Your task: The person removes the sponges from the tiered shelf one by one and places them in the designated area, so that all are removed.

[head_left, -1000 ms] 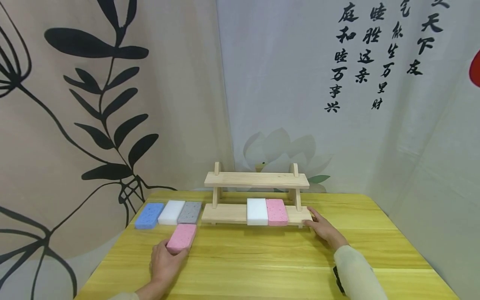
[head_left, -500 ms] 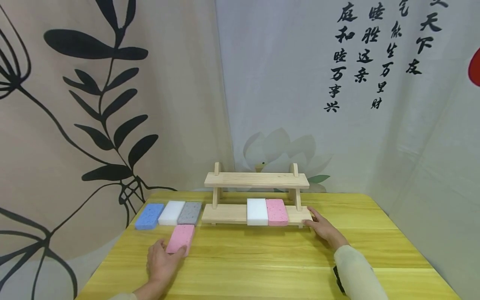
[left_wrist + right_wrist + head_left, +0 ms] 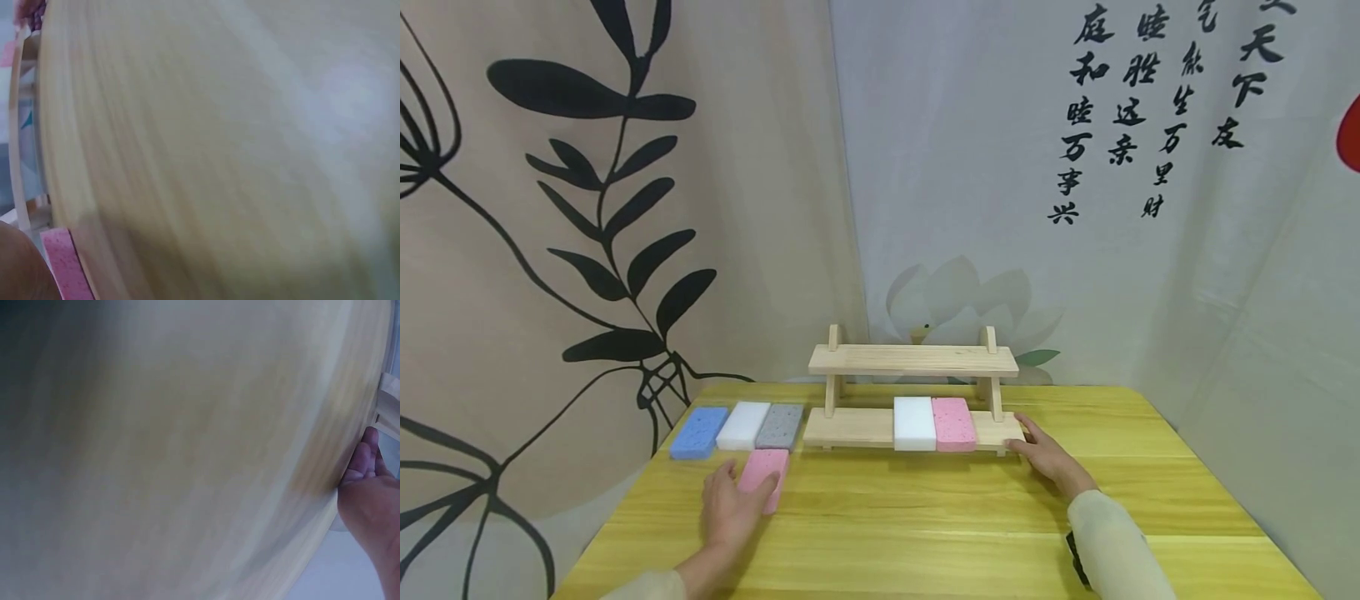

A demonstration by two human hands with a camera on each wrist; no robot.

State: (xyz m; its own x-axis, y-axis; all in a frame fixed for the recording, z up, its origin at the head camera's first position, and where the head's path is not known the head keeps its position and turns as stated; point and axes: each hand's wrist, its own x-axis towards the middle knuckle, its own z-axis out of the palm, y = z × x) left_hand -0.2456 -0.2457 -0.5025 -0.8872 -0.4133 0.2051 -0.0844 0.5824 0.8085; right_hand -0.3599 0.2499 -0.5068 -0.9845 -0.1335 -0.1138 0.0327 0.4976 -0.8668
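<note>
On the table's left side, my left hand [image 3: 730,508] straddles a pink sponge [image 3: 758,468], thumb across its right side and fingers along its left edge. In the left wrist view this pink sponge [image 3: 65,262] shows beside part of the hand at the lower left. My right hand [image 3: 1048,458] holds the right end of a two-tier wooden shelf [image 3: 857,427], thumb at the front and a finger behind. A white sponge [image 3: 914,423] and another pink sponge [image 3: 955,423] stand side by side against the lower tier.
Behind my left hand a blue sponge [image 3: 699,432], a white sponge [image 3: 743,426] and a grey sponge [image 3: 780,426] lie in a row, left of the shelf. A printed curtain [image 3: 760,208] hangs behind the wooden table [image 3: 925,533].
The pink sponge by my left hand shifted slightly left and settled in front of the grey one. My left hand eased left, then moved forward and right over it. The right hand stayed still.
</note>
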